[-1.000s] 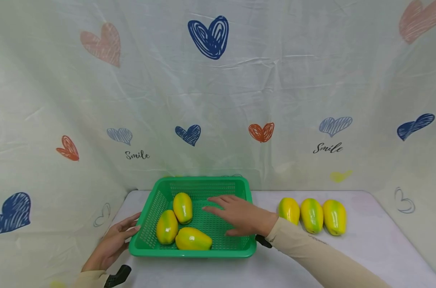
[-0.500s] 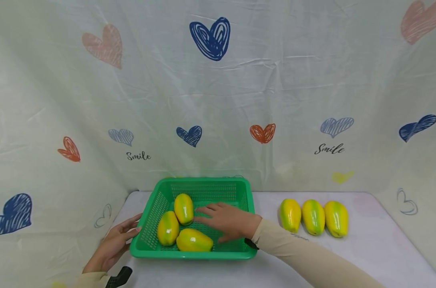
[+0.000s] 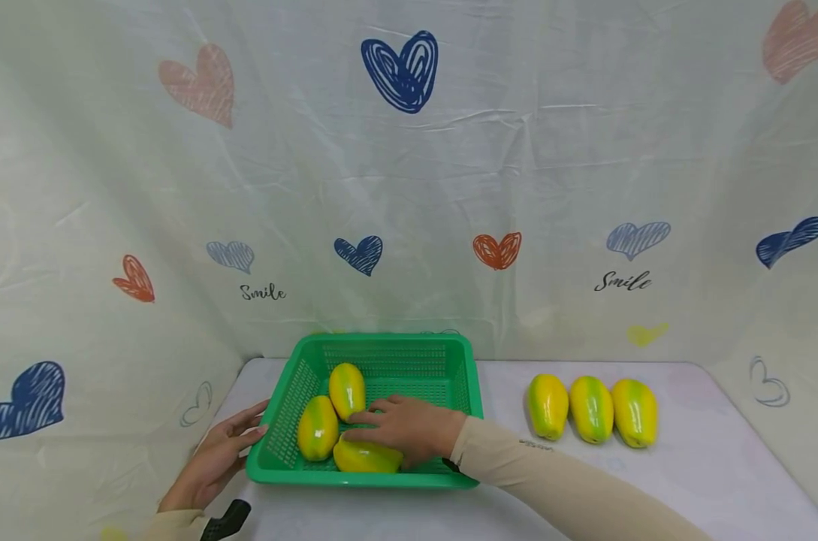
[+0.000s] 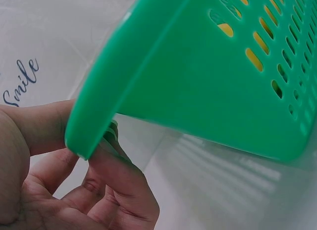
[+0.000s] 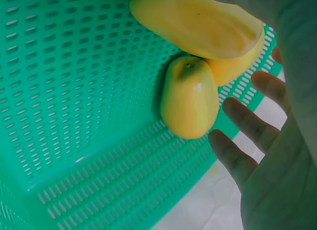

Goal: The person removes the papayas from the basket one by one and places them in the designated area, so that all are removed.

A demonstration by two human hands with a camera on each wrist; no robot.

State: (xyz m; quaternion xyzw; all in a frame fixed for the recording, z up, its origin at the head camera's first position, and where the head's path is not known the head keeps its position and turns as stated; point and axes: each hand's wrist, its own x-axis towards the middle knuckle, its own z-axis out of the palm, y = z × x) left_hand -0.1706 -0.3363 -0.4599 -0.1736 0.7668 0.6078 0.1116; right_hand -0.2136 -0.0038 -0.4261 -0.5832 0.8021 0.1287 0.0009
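In the head view a green plastic basket holds three yellow-green papayas: one at the back, one on the left, and a front papaya lying sideways. My left hand grips the basket's left rim, which the left wrist view shows between thumb and fingers. My right hand is inside the basket over the front papaya, partly covering it. The right wrist view shows its fingers spread and extended, with the thumb side at that papaya; firm contact cannot be made out.
Three more papayas stand in a row on the white table, right of the basket. Behind the table hangs a pale curtain printed with hearts and "Smile". The right sleeve crosses the table's front.
My right hand has moved left and down inside the basket, from its right side to the front papaya, which now looks slightly tilted. My left hand stays on the rim.
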